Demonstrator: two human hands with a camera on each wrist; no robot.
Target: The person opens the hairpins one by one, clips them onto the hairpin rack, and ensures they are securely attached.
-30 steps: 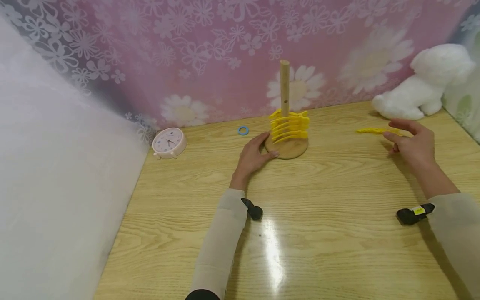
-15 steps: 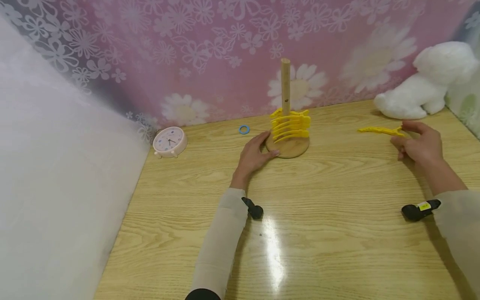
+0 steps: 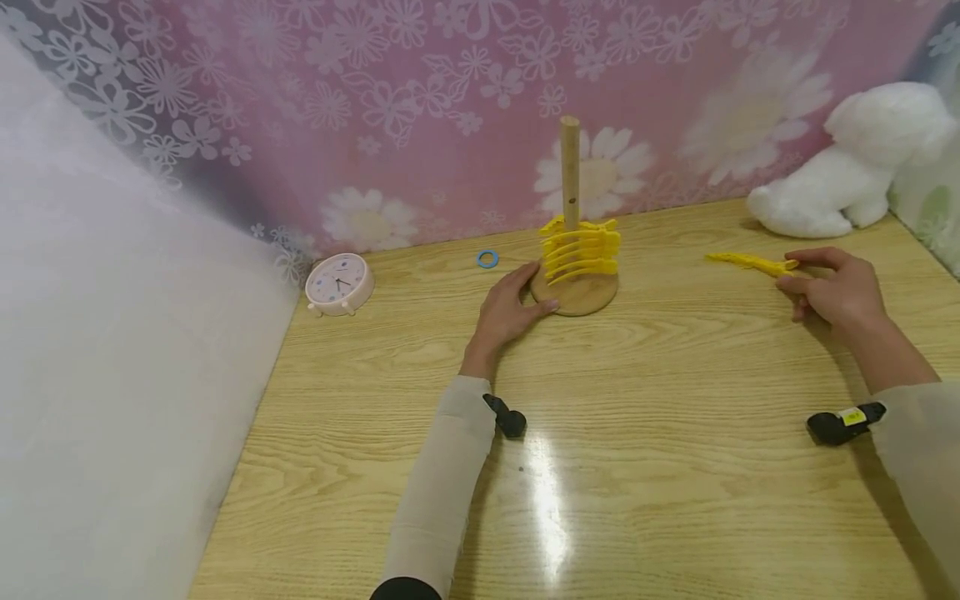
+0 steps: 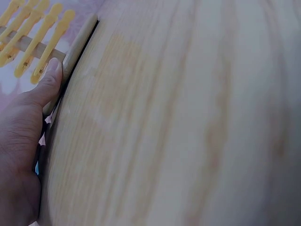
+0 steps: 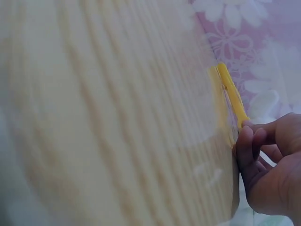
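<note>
A wooden stand, with a round base and an upright post, is on the table in the head view. Several yellow plastic clips sit one above another on the lower post. My left hand grips the base at its left, thumb at the front edge; in the left wrist view the thumb lies against the base rim. Between thumb and index finger, my right hand pinches one end of another yellow clip. It points left, just over the table, as the right wrist view shows.
A blue ring lies left of the stand. At the far left is a pink clock. A white plush toy sits at the back right. Behind the wooden table stands a pink flowered wall.
My right hand first drew back to the right, its fingers coming to the clip's end, then shifted slightly left with the clip. The left hand and the stand have stayed put.
</note>
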